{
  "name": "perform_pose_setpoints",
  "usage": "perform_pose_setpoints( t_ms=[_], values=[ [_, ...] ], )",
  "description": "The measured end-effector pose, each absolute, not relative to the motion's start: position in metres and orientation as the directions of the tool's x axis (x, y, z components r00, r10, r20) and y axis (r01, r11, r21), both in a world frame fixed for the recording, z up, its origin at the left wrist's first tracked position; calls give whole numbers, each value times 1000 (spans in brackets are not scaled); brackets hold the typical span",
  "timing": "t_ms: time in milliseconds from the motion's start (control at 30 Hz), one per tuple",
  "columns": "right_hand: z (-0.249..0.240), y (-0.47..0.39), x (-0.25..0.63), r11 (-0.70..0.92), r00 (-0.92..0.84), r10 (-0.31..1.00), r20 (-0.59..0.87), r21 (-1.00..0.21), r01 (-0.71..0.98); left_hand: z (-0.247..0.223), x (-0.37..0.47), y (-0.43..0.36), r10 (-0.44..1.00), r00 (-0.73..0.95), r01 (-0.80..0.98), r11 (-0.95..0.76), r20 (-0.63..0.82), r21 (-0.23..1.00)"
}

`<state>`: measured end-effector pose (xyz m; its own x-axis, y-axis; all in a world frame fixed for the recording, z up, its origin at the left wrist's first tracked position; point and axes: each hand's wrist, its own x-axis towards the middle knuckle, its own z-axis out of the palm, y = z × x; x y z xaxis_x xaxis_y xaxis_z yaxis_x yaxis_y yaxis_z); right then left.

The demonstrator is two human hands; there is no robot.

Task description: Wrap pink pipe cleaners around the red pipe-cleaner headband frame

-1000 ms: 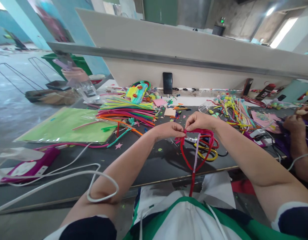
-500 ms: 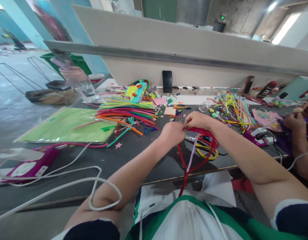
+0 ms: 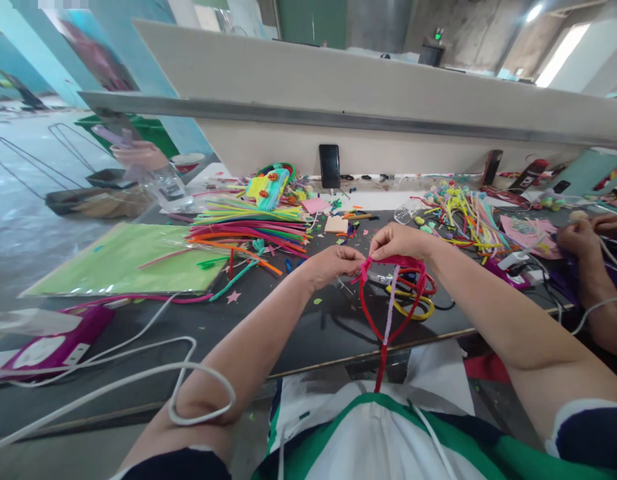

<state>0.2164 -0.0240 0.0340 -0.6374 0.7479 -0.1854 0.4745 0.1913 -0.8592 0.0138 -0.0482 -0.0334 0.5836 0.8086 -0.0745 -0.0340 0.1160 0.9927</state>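
A red and pink pipe-cleaner frame (image 3: 364,303) with a lilac strip (image 3: 389,303) down its middle hangs over the table's front edge, its red stem pointing at my shirt. My right hand (image 3: 395,241) pinches the pink top edge at its left corner. Just to the left, my left hand (image 3: 339,263) has its thumb and fingers pressed together at a short pink end of the same corner. Behind the frame lie scissors with yellow handles (image 3: 423,310), partly hidden.
Bundled pipe cleaners (image 3: 253,227) and a green sheet (image 3: 118,260) lie left. A black phone (image 3: 330,166) leans on the divider. More pipe cleaners (image 3: 463,213) are heaped right. A white cable (image 3: 113,390) crosses my left forearm. Another person's hands (image 3: 581,239) are at far right.
My left hand has shifted slightly left, away from my right hand, and the pink corner now shows between them. The frame has turned more upright, its stem moving right.
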Motion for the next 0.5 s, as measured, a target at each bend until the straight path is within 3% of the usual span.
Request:
perform_pose_setpoints(
  t_ms=[333, 500],
  values=[
    [30, -18, 212, 289, -682, 713, -164, -817, 498, -54, 30, -61, 845, 522, -278, 301, -119, 912],
    [27, -16, 211, 327, -647, 746, -155, -762, 559, -57, 42, -72, 899, 436, -240, 154, -35, 959]
  ],
)
